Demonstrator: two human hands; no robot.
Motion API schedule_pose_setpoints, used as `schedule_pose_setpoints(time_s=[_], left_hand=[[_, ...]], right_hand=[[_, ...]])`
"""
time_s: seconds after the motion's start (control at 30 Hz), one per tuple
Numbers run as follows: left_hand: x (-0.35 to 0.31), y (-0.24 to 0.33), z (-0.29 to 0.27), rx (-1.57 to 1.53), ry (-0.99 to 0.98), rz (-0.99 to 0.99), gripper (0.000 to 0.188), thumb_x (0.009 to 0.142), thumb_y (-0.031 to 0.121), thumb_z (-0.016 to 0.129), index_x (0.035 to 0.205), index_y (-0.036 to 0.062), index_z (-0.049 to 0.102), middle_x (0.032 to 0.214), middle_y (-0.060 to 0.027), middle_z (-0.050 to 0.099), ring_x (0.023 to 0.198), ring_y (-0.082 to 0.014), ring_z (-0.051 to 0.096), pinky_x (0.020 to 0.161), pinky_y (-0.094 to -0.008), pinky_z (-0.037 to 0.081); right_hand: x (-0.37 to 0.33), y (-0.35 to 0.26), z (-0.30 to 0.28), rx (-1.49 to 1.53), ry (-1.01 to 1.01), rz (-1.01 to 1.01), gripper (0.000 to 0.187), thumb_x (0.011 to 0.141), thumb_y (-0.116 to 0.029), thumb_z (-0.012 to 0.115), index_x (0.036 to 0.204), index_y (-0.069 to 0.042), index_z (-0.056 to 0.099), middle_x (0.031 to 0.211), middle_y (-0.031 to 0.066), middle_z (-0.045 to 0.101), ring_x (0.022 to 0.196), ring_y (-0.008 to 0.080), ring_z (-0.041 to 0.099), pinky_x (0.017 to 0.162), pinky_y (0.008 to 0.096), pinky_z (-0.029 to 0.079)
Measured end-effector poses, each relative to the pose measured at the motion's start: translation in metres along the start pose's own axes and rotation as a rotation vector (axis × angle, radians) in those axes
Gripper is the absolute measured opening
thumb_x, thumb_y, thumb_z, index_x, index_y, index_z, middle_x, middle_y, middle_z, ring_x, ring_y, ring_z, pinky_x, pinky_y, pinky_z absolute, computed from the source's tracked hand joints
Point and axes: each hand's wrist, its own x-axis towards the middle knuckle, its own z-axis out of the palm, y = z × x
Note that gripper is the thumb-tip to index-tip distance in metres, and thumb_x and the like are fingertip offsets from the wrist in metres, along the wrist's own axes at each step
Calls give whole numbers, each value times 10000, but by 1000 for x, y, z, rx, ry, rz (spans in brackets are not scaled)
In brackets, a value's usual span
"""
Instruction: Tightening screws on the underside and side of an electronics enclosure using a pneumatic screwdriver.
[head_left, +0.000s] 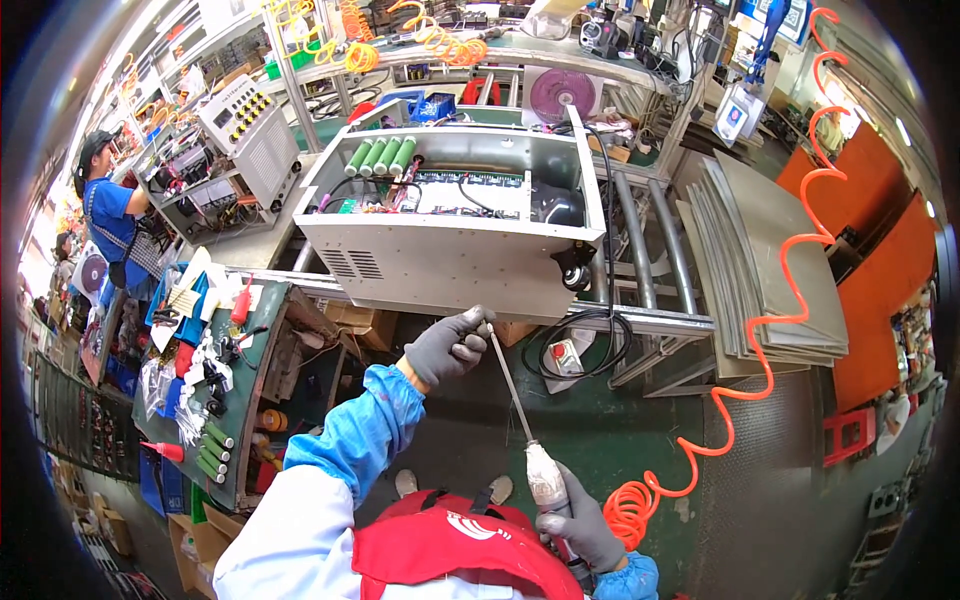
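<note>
Nearest, the person's gloved right grip [582, 525] is wrapped around a power screwdriver [545, 475] whose long shaft [511, 388] points away. Farther, the left grip [445, 347] curls at the shaft's tip; what it clasps cannot be told. A cluttered desk [246, 400] stands left; beyond, an open metal case [440, 265] sits on a roller conveyor [672, 245].

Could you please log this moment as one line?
right hand: gripping long-shafted driver | left hand: fingers curled by driver tip | metal cabinet: open-topped, on roller conveyor | orange hose: right
</note>
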Motion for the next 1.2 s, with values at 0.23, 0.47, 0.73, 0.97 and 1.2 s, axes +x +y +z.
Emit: schedule_pose_setpoints(time_s=[0.23,0.47,0.73,0.97,1.2], left_hand=[[2,2,-4,105,-19,1,236,1011,298,495,933,75,510,758,-2,485,528,-40,378,359,-126,278],[0,8,7,402,53,-13,241,1008,319,499,924,93,507,666,16,465,463,-32,362,338,-140,263],[-3,22,22,761,19,-3,267,977,346,558,904,93,517,628,22,444,439,-39,356,337,-163,251],[-5,41,27,1285,-116,-5,279,946,338,608,842,85,554,640,20,453,485,-47,399,382,-200,299],[12,2,28,1125,106,123,306,969,378,562,882,86,590,666,26,483,530,-60,442,449,-195,358]], right_hand=[[1,3,-2,-14,-1,4,1001,728,-285,778,1502,-23,199,1149,114,558,805,123,575,649,255,499],[0,4,-4,-81,17,10,1032,723,-322,793,1503,-12,193,1209,132,546,888,147,586,696,269,510],[0,12,-13,-194,59,-97,933,724,-188,747,1489,-21,239,1057,84,567,753,113,558,665,252,489],[-13,-11,-18,217,-140,148,822,766,-281,677,1464,-59,305,855,94,577,622,151,553,562,267,475],[-5,-6,-22,352,-103,122,809,757,-369,680,1435,-88,339,773,82,593,587,157,573,520,275,477]])
